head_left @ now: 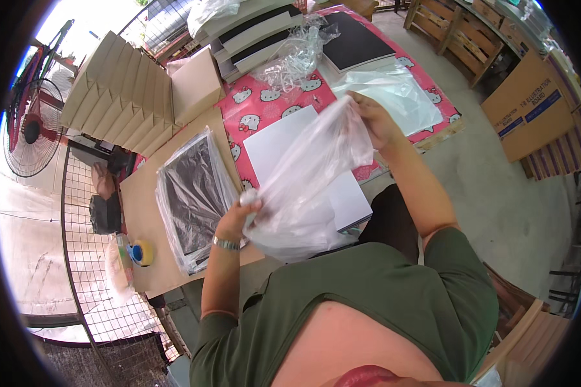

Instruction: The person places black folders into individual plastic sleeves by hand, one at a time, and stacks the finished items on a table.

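At the bottom of the frame, a green shirt (368, 277) is worn by the person, whose two hands are held well apart. A translucent plastic bag (306, 187) is stretched between them at the centre of the frame. Its lower left part is gripped by the left hand (237, 218), and its upper right end is pinched by the right hand (376, 124). The bag is seen to be thin, whitish and limp, creased along its stretched length and gathered in loose folds at its lower end. A white stack (274, 143) is partly covered from view by the bag; whether it is touched by the bag cannot be told. The stack is smooth and flat-topped, with a dark line shown along its near edge.

Left of the left hand, a plastic-wrapped black stack (197, 193) is laid on the brown part of the desk (152, 255). Beyond the white stack, the desk is covered by a pink patterned cloth (231, 115). Clear plastic sheets (397, 97) are spread beyond the right hand, and a black-topped stack (358, 39) is placed farther up. Crumpled clear plastic (297, 58) is heaped at the top centre.
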The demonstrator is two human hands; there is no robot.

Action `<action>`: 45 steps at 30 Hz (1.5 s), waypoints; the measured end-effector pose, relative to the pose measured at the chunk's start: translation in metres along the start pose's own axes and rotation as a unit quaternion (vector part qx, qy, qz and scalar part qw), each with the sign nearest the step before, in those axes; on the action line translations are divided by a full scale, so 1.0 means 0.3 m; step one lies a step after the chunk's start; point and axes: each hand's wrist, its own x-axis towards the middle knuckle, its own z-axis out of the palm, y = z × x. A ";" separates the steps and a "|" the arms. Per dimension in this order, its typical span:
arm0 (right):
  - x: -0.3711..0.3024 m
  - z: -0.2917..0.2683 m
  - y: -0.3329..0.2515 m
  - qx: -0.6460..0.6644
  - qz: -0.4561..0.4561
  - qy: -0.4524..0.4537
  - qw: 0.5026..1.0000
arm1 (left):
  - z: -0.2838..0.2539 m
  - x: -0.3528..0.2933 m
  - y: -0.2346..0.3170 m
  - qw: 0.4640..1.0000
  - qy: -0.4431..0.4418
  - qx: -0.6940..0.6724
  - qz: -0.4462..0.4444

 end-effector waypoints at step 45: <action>-0.229 -0.319 0.299 -0.056 0.151 0.223 0.962 | -0.077 0.011 -0.206 0.964 0.072 -0.198 -0.163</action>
